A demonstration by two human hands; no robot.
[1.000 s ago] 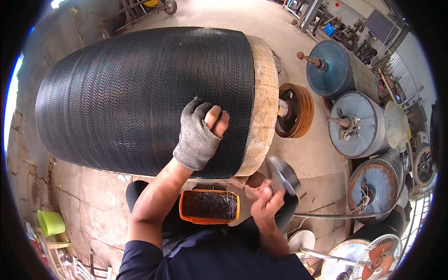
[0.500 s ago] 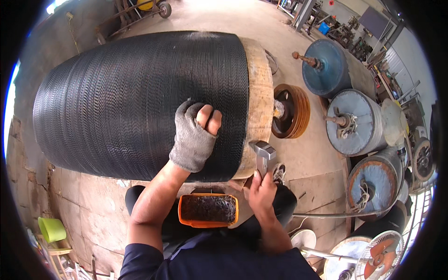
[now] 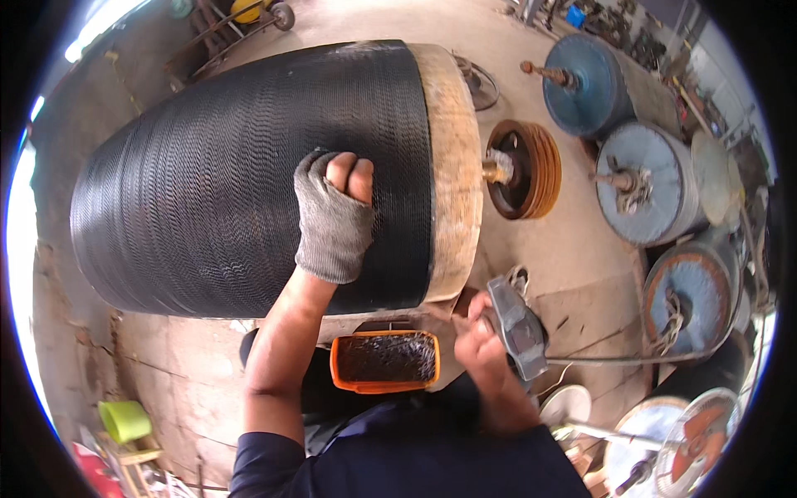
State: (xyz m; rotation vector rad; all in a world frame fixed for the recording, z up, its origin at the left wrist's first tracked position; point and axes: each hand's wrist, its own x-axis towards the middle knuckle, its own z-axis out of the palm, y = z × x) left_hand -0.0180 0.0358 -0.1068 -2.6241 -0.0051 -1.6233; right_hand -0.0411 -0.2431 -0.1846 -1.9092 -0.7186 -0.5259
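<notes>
A large drum [image 3: 249, 183], wound with black ridged rows and bare pale wood at its right end, lies on its side before me. My left hand [image 3: 335, 217], in a grey glove with some bare fingertips, rests on the black surface. Its fingers are curled in a pinch; what they hold, if anything, is hidden. My right hand [image 3: 481, 342] grips a hammer [image 3: 518, 329], its metal head raised near the camera, right of the drum's pale end and away from the surface. Below the drum, an orange tray [image 3: 335, 365] at my lap holds many small dark thin pieces.
A rusty grooved pulley [image 3: 544, 170] sits on the shaft at the drum's right end. Several blue-grey drums [image 3: 643, 183] line the right side. A fan [image 3: 701, 444] stands at the lower right, and a green bucket [image 3: 124, 421] at the lower left.
The hammer has swung up and to the right, away from the drum, toward the camera. My left hand stays pinched on the black surface. The whole view has shifted a little.
</notes>
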